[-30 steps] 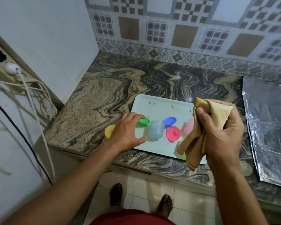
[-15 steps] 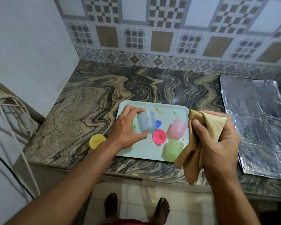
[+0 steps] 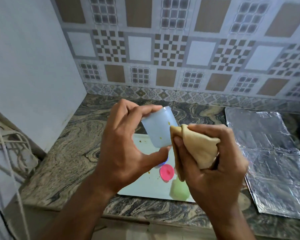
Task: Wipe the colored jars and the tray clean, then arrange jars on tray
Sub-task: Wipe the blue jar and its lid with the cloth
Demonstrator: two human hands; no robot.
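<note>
From the head camera I see my left hand [image 3: 121,149] holding the blue jar [image 3: 158,129] up in the air, over the far end of the tray [image 3: 145,187]. My fingers curl over the top end of the jar and my thumb sits under its bottom end. The jar is see-through plastic, smooth and round like a little cup. It is wider at the open top. It is tilted, with the open mouth pointing up and away from me and a bit to the right. Its long side runs from near my thumb up to my fingers. It has small yellow-brown spots on its side.

My right hand [image 3: 213,163] is squeezed tight around the cloth [image 3: 197,146]. The cloth is tan, soft and bunched up, with a flap hanging down. A corner of it touches the right side of the jar.

The tray is flat and pale, and it lies on the counter [image 3: 73,149]. It has a few small brown spots on it. On it I see a round pink lid [image 3: 166,172], lying flat, and a light green jar [image 3: 178,189] near the front edge, blurry. A bit of something blue peeks out under my left thumb; I cannot tell what it is.

The counter is shiny stone with brown and black swirls. A crinkly silver foil sheet [image 3: 270,153] lies on the right. The wall tiles [image 3: 163,49] have squares and checks. White cords [image 3: 9,146] hang on the left.
</note>
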